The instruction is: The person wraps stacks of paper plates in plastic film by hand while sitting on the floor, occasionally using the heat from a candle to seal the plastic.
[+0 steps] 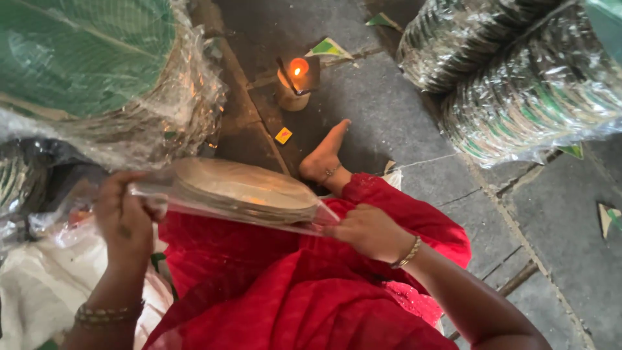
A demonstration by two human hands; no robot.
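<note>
Your left hand has its grip closed around the left end of a stack of round paper plates in a clear plastic sleeve, fingers curled over the near edge, thumb side hidden behind the film. Your right hand pinches the loose plastic at the right end of the same packet, fingers drawn narrow on the film; how tightly, you cannot tell from this angle. The packet lies roughly level across your lap, above the red garment, tilted slightly down to the right. One packet in hand; the number of plates inside is too blurred to count. On each wrist, bangles: a dark cluster on the left, one gold band on the right. One bare foot with an anklet rests on the grey stone floor just beyond the packet. One lit candle stands on the floor past the foot, well apart from your hands. One small yellow box lies between candle and foot. Two large wrapped bundles of green-and-silver plates sit at upper right, touching each other. One wrapped stack topped with a green leaf-print plate stands at upper left. White cloth lies by your left forearm.
</note>
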